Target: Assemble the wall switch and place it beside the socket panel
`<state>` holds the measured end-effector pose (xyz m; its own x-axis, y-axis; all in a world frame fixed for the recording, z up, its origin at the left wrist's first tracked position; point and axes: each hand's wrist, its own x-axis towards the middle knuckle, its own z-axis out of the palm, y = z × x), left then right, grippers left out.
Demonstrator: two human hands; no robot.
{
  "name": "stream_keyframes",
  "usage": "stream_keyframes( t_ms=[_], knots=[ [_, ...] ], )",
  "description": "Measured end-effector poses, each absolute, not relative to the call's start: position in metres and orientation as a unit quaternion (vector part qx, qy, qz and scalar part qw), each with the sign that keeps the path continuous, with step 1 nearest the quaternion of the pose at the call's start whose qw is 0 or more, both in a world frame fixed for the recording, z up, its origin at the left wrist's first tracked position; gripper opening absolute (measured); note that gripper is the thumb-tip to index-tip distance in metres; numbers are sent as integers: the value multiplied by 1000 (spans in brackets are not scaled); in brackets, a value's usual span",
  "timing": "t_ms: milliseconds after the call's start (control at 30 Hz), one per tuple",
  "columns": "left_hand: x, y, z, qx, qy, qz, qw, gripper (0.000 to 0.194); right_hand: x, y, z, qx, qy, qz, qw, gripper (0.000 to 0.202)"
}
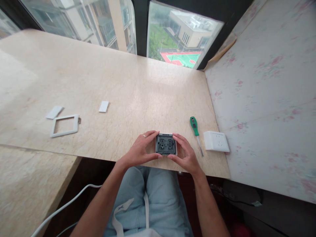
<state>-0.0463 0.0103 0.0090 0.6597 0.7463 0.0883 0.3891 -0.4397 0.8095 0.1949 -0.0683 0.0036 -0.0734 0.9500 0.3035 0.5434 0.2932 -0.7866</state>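
Between my two hands is a light switch module [166, 144], dark grey on top with two black mechanisms side by side. My left hand [142, 148], a ring on one finger, grips its left side with thumb at the near corner and fingers at the far corner. On the opposite side my right hand [184, 152] holds it the same way. The module is at the near edge of the counter; whether it rests on the surface I cannot tell. A green-handled screwdriver [194, 126] lies to the right of my right hand, its shaft pointing toward me.
A white socket box [217, 141] sits against the floral wall [266, 98]. Leftward on the stone counter [138, 89] lie a white rectangular frame [75, 124], a white plate [54, 112] touching it, and another small white plate [104, 106]. A white cable [71, 201] hangs below the edge.
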Motion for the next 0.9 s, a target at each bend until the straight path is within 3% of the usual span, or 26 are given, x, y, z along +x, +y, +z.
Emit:
stream_keyframes(
  t_ms=[900],
  knots=[
    [-52,13,7,808,326,245,425,87,194,-71,4,-537,-702,244,399,65]
  ],
)
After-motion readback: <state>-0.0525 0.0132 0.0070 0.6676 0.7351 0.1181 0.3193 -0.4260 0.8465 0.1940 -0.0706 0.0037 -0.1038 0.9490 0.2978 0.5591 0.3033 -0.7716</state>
